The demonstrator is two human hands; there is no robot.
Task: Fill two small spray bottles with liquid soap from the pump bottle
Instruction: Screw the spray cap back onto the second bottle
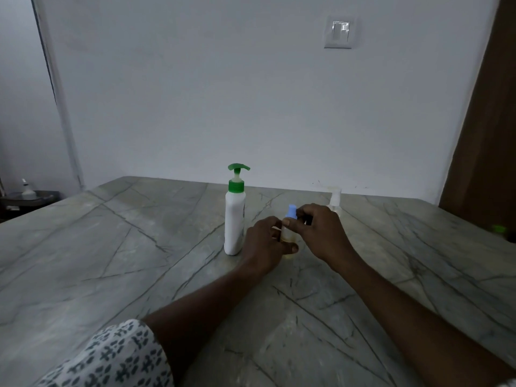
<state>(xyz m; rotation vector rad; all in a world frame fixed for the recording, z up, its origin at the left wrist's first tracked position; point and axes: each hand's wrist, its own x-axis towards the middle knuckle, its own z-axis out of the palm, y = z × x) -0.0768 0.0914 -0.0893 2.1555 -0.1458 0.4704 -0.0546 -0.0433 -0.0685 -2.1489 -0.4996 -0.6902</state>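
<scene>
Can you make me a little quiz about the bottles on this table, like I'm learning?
1. True or false: the white plastic pump bottle with the green pump head stands upright on the grey veined stone table.
2. The left hand and the right hand both hold the small clear spray bottle. What colour is its top? A red, B blue, C black.
3. Fill in the gap: the second small clear spray bottle with a white top stands ____ the right hand, farther from the camera.

Key: 1 true; 2 B; 3 behind.
</scene>
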